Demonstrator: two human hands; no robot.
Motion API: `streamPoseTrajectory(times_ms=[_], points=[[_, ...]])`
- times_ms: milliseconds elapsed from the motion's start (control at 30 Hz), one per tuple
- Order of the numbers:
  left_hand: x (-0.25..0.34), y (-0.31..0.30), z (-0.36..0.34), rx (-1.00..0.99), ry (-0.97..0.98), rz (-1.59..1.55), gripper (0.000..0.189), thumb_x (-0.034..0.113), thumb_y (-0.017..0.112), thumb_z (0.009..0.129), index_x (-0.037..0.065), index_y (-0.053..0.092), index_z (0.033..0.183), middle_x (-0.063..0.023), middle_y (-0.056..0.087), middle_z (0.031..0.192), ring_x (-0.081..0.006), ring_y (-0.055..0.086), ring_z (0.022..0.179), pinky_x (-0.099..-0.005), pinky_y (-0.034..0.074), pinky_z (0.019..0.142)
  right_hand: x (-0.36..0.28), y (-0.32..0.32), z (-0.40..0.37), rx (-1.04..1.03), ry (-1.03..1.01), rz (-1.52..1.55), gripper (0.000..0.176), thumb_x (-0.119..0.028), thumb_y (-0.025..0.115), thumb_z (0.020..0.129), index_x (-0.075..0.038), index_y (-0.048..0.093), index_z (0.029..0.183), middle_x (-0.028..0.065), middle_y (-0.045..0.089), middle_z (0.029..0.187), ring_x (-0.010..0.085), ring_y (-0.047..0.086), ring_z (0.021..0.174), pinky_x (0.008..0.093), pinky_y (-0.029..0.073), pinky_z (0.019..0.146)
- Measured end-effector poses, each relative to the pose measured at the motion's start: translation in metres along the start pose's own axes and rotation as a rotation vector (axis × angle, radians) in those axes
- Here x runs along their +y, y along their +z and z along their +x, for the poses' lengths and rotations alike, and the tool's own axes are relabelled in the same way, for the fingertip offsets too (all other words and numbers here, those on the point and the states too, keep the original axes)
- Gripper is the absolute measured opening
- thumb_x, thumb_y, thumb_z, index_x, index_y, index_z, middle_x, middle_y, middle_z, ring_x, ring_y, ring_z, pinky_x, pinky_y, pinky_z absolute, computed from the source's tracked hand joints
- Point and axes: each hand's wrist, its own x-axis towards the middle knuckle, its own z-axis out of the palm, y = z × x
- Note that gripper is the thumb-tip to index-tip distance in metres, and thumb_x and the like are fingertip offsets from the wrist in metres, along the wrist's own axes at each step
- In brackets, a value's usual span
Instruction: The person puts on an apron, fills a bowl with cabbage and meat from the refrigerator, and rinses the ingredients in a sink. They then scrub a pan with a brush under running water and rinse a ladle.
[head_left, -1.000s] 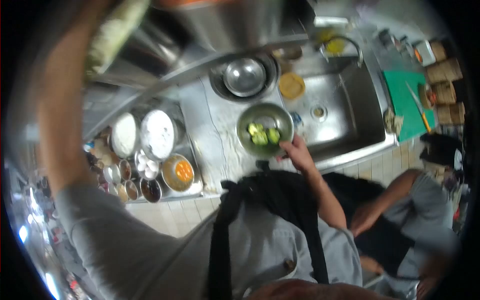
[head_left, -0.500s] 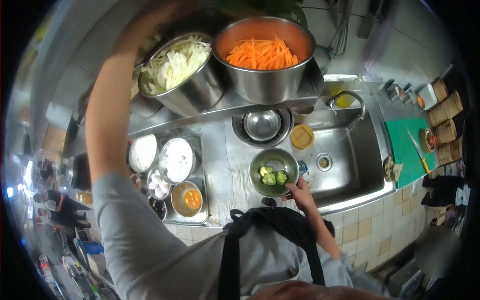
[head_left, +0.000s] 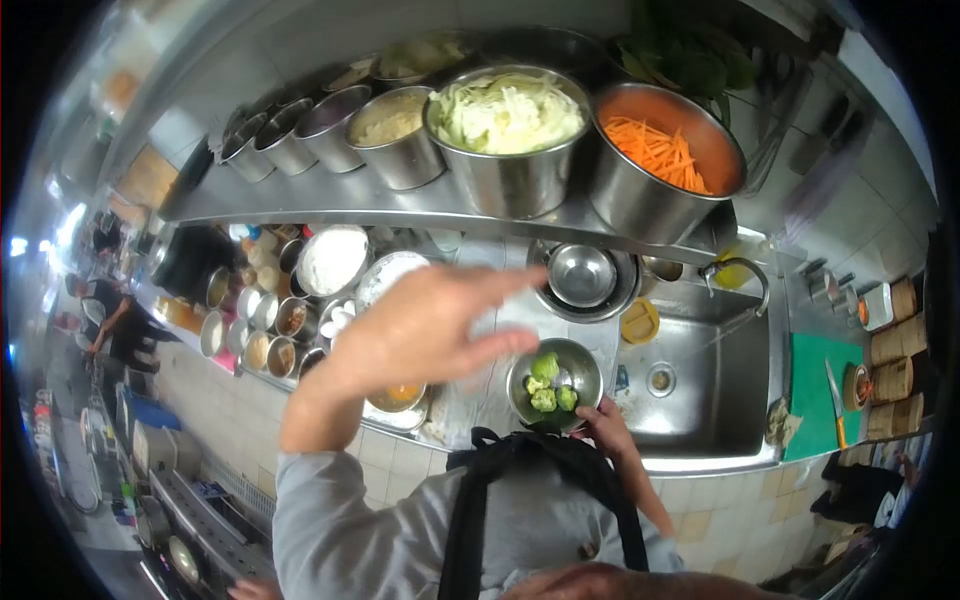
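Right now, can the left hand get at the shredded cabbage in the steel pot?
Probably yes: the left hand is open, nothing showing in it, and the shredded cabbage sits uncovered. It would likely need to clear the front edge of the shelf and the rim of the steel pot.

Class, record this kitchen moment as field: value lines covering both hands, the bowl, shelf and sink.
Left hand: held up, fingers apart, no object visible
Right hand: gripping the round silver metal bowl at its edge
Bowl contents: green vegetable pieces
Long grey metal shelf: round silver pot of orange shreds, right of another with pale green shreds
Rectangular stainless-steel sink: curved metal faucet at its far edge
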Motion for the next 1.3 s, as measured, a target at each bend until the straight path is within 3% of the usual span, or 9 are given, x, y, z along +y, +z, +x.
streamPoseTrajectory(times_ms=[167, 267, 333, 533, 667, 767, 867, 933, 1300], points=[[-0.045, -0.094, 0.04, 0.467, -0.232, 0.26, 0.029, 0.02, 0.065, 0.096, 0.003, 0.071, 0.118, -0.0093, 0.075, 0.094, -0.012, 0.065, 0.081, -0.029, 0.053, 0.07, 0.001, -0.001, -0.001, 0.022, 0.003, -0.008, 0.041, -0.005, 0.057, 0.093, 0.003, 0.049, 0.132, 0.0171, 0.067, 0.109, 0.0238, 0.071, 0.074, 0.0312, 0.063, 0.06], [-0.128, -0.14, 0.097, 0.423, -0.231, 0.524, 0.039, 0.031, 0.065, 0.093, 0.002, 0.071, 0.118, -0.0134, 0.075, 0.102, -0.0221, 0.071, 0.088, -0.0338, 0.055, 0.078, -0.003, 0.005, -0.007, 0.047, -0.031, 0.023, 0.04, -0.004, 0.056, 0.093, 0.003, 0.05, 0.132, 0.0176, 0.068, 0.106, 0.0247, 0.071, 0.073, 0.0323, 0.062, 0.058], [-0.167, -0.15, 0.139, 0.336, -0.564, 0.438, 0.047, 0.038, 0.067, 0.089, 0.002, 0.069, 0.12, -0.0174, 0.073, 0.111, -0.0324, 0.07, 0.1, -0.0399, 0.054, 0.086, 0.0, 0.007, -0.009, 0.063, -0.037, 0.038, 0.039, -0.003, 0.056, 0.092, 0.003, 0.051, 0.131, 0.0177, 0.068, 0.104, 0.0253, 0.071, 0.073, 0.0331, 0.062, 0.058], [-0.183, -0.142, 0.178, 0.087, -0.564, 1.004, 0.05, 0.044, 0.069, 0.086, 0.004, 0.069, 0.116, -0.0221, 0.071, 0.112, -0.0364, 0.068, 0.107, -0.0454, 0.054, 0.09, 0.001, 0.012, -0.02, 0.128, -0.108, 0.081, 0.038, -0.003, 0.056, 0.092, 0.003, 0.051, 0.13, 0.0168, 0.067, 0.106, 0.0242, 0.07, 0.073, 0.0327, 0.061, 0.057], [-0.223, -0.143, 0.203, 0.092, -0.508, 0.999, 0.046, 0.043, 0.069, 0.086, 0.003, 0.071, 0.108, -0.0218, 0.072, 0.106, -0.0319, 0.069, 0.104, -0.0439, 0.054, 0.088, 0.012, 0.002, -0.019, 0.176, -0.098, 0.125, 0.039, -0.003, 0.056, 0.092, 0.003, 0.051, 0.13, 0.017, 0.067, 0.109, 0.0246, 0.071, 0.077, 0.033, 0.061, 0.057], [-0.214, -0.154, 0.219, -0.353, -0.409, 0.931, 0.044, 0.041, 0.063, 0.091, 0.002, 0.07, 0.109, -0.0194, 0.072, 0.106, -0.0277, 0.07, 0.102, -0.0413, 0.054, 0.086, 0.01, 0.001, -0.016, 0.179, -0.056, 0.092, 0.042, -0.003, 0.055, 0.091, 0.001, 0.049, 0.133, 0.0155, 0.067, 0.11, 0.023, 0.07, 0.076, 0.0314, 0.06, 0.056], [-0.166, -0.131, 0.212, -0.239, -0.69, 0.573, 0.048, 0.039, 0.056, 0.095, 0.003, 0.064, 0.126, -0.0181, 0.07, 0.115, -0.0263, 0.068, 0.104, -0.0395, 0.052, 0.09, 0.006, 0.003, -0.012, 0.165, -0.044, 0.06, 0.045, -0.003, 0.055, 0.09, 0.0, 0.048, 0.135, 0.0144, 0.066, 0.111, 0.0212, 0.07, 0.075, 0.0296, 0.059, 0.056], [-0.204, -0.122, 0.218, -0.193, -0.286, 0.423, 0.051, 0.041, 0.049, 0.1, 0.006, 0.058, 0.135, -0.0184, 0.066, 0.126, -0.0285, 0.064, 0.114, -0.0388, 0.048, 0.098, 0.005, 0.005, -0.008, 0.146, -0.055, 0.049, 0.045, -0.003, 0.055, 0.09, 0.0, 0.048, 0.135, 0.0147, 0.066, 0.112, 0.0212, 0.07, 0.076, 0.0297, 0.059, 0.056], [-0.193, -0.113, 0.233, -0.193, -0.468, 0.525, 0.05, 0.042, 0.039, 0.104, 0.012, 0.056, 0.139, -0.0175, 0.059, 0.138, -0.03, 0.057, 0.127, -0.0405, 0.043, 0.105, 0.005, -0.004, 0.0, 0.105, -0.056, 0.115, 0.047, -0.003, 0.055, 0.091, 0.001, 0.046, 0.137, 0.0156, 0.065, 0.113, 0.0221, 0.07, 0.074, 0.0298, 0.061, 0.054]])
